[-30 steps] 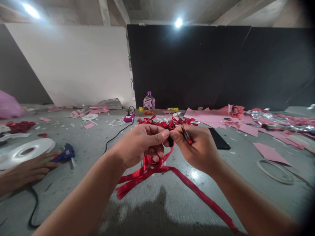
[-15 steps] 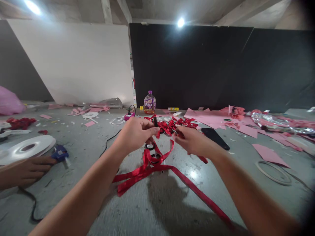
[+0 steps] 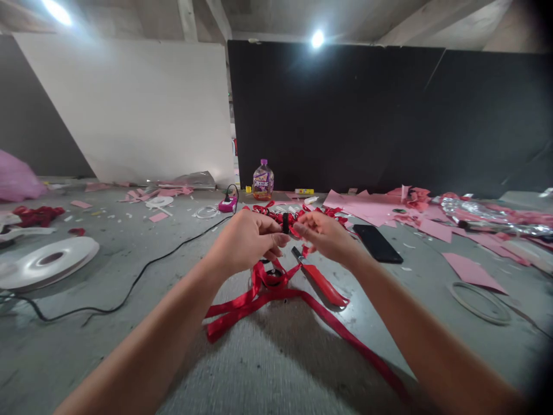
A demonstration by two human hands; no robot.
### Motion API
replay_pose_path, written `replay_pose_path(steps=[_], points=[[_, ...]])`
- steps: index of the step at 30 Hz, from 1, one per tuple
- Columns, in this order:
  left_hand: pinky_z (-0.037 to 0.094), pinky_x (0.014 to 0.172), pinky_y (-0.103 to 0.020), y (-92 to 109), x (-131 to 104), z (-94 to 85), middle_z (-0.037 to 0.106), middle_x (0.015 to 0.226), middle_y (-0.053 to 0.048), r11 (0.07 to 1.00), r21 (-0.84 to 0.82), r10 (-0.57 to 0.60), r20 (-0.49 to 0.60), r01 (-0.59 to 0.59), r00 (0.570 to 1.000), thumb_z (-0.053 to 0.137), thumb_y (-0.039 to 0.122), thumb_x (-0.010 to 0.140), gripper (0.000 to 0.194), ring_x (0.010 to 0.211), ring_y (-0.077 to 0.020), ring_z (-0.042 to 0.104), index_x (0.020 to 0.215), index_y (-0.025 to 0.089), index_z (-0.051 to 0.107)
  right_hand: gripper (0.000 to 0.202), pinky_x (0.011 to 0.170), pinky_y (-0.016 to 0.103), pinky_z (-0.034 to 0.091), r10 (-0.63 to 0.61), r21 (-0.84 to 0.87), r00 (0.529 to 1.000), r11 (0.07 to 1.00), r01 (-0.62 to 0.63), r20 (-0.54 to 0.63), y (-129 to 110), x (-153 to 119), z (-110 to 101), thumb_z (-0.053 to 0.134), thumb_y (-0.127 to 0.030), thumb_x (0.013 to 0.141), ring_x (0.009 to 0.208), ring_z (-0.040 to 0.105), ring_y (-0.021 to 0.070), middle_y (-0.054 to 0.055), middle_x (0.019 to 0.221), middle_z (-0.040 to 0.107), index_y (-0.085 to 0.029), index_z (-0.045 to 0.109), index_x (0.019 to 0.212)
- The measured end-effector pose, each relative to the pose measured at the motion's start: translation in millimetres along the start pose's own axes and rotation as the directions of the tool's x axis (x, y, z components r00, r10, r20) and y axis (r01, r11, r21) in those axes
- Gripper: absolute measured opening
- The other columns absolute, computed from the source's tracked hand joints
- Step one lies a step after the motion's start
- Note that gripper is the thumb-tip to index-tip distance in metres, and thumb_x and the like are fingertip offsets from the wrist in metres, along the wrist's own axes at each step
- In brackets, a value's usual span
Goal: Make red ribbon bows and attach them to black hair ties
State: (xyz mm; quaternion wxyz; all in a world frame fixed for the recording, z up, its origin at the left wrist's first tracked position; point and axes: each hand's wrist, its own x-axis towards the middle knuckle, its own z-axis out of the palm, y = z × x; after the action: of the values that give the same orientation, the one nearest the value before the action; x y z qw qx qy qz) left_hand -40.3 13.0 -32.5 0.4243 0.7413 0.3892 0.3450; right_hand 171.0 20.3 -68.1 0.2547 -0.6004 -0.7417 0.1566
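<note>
Two hands meet above the grey floor: the left hand [image 3: 248, 239] pinches a small black piece [image 3: 285, 222] between thumb and fingers, the right hand [image 3: 327, 234] nips red ribbon [image 3: 276, 291] beside it. Red-handled scissors [image 3: 322, 279] lie just below the right hand.

Two ceiling lamps [image 3: 317, 39] flare above you, glaring off the white board [image 3: 129, 109]; your arms shadow the grey floor [image 3: 276, 369]. Edges bend, the right corners vignette dark, foreground blurs.

Both forearms reach forward, the left hand [image 3: 248, 239] and right hand [image 3: 327, 235] pinched fingertip to fingertip.
</note>
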Motion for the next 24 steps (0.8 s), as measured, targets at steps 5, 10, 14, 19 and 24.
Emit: replay_pose_path(steps=[5, 10, 14, 19, 24], points=[[0.059, 0.057, -0.027, 10.2, -6.5, 0.0, 0.071, 0.063, -0.004, 0.99, -0.138, 0.006, 0.143, 0.014, 0.99, 0.074, 0.034, 0.077, 0.02, 0.058, -0.0159, 0.069, 0.071, 0.015, 0.072, 0.056, 0.078, 0.033, 0.052, -0.362, 0.634, 0.929, 0.7, 0.328, -0.081, -42.2, -27.9, -14.5, 0.058, -0.049, 0.091, 0.104, 0.061, 0.0202, 0.011, 0.132, 0.056, -0.028, 0.044, 0.141], [0.06, 0.055, -0.026, 15.6, -10.1, -3.6, 0.071, 0.062, -0.005, 0.979, -0.198, -0.019, 0.114, 0.041, 0.993, 0.077, 0.034, 0.076, 0.02, 0.057, -0.0157, 0.07, 0.075, 0.014, 0.074, 0.017, 0.062, 0.028, 0.044, -0.292, 0.48, 0.936, 0.803, 0.353, -0.198, -54.0, -38.1, -22.9, 0.065, -0.036, 0.09, 0.071, 0.055, 0.0138, 0.002, 0.081, 0.064, -0.019, 0.067, 0.091], [0.06, 0.055, -0.026, 18.6, -10.6, -8.2, 0.072, 0.067, -0.007, 0.951, -0.307, -0.013, 0.113, 0.048, 0.993, 0.079, 0.037, 0.074, 0.026, 0.059, -0.0163, 0.07, 0.073, 0.012, 0.072, 0.017, 0.052, 0.026, 0.034, -0.299, 0.518, 0.935, 0.779, 0.355, -0.191, -50.9, -38.6, -29.7, 0.058, -0.033, 0.095, 0.058, 0.043, 0.0094, -0.003, 0.068, 0.054, -0.019, 0.062, 0.087], [0.057, 0.055, -0.021, 20.7, -11.6, -8.2, 0.073, 0.07, -0.006, 0.936, -0.346, 0.013, 0.211, 0.062, 0.977, 0.069, 0.042, 0.085, 0.03, 0.057, -0.0112, 0.068, 0.08, 0.013, 0.071, 0.016, 0.051, 0.025, 0.033, -0.315, 0.517, 0.918, 0.759, 0.395, -0.24, -50.8, -41.0, -31.4, 0.06, -0.035, 0.094, 0.056, 0.042, 0.0088, -0.003, 0.067, 0.052, -0.021, 0.064, 0.09], [0.057, 0.056, -0.023, 19.2, -12.5, -1.6, 0.072, 0.067, -0.006, 0.92, -0.388, 0.051, 0.277, 0.063, 0.96, 0.07, 0.041, 0.085, 0.028, 0.058, -0.014, 0.07, 0.083, 0.013, 0.069, 0.012, 0.054, 0.026, 0.038, -0.35, 0.499, 0.896, 0.744, 0.444, -0.275, -52.2, -40.5, -30.1, 0.065, -0.034, 0.091, 0.062, 0.049, 0.0095, 0.0, 0.084, 0.06, -0.023, 0.069, 0.089]])
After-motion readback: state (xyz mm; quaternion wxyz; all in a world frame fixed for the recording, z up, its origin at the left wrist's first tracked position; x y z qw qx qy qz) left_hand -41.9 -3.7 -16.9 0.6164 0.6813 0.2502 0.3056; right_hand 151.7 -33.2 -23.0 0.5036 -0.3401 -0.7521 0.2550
